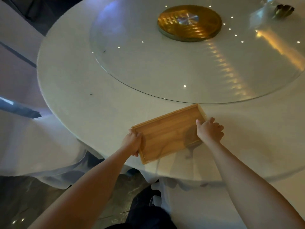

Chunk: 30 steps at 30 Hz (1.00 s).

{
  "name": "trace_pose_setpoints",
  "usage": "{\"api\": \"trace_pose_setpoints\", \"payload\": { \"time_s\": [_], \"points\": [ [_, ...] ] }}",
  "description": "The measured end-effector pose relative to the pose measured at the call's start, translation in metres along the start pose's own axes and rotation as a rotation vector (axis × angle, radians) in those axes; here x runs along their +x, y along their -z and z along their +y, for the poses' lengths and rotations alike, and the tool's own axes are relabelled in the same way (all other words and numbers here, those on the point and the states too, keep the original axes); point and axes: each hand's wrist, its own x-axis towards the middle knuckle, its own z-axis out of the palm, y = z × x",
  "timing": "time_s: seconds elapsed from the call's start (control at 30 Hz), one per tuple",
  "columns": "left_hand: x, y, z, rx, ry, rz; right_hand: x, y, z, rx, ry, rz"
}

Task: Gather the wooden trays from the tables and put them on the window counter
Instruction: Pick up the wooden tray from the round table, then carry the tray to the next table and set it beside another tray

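White-clothed round table [99, 100]: wooden tray [166, 134] between both hands, left hand [132, 142] and right hand [209, 129] gripping opposite ends.

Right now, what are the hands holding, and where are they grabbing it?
Both hands hold the wooden tray by its two short ends: the left hand grips the near-left edge, the right hand the far-right edge.

1. I stand at a round bench [79, 90] draped in a white cloth that hangs to the floor.
2. A glass turntable [148, 63] sits on it, over a gold hub [189, 23].
3. Ceiling lights glint as small dots in the glass.
4. White-covered chairs [14, 35] stand at my left.
5. The floor [24, 204] is dark and glossy.
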Motion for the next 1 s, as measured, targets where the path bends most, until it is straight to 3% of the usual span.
{"api": "trace_pose_setpoints", "payload": {
  "time_s": [0.23, 0.47, 0.73, 1.0],
  "points": [
    [-0.008, 0.069, -0.039, 0.011, -0.023, 0.289, -0.031, -0.011, -0.087, -0.023, 0.234, -0.012],
    [-0.026, 0.155, -0.107, -0.038, 0.102, 0.569, -0.087, -0.033, -0.182, 0.055, 0.534, -0.115],
    [-0.074, 0.254, -0.203, -0.162, 0.241, 0.771, -0.184, -0.059, -0.281, 0.084, 0.848, -0.296],
    [-0.122, 0.340, -0.326, -0.361, 0.267, 0.929, -0.315, -0.094, -0.367, 0.085, 1.057, -0.286]
  ]
}}
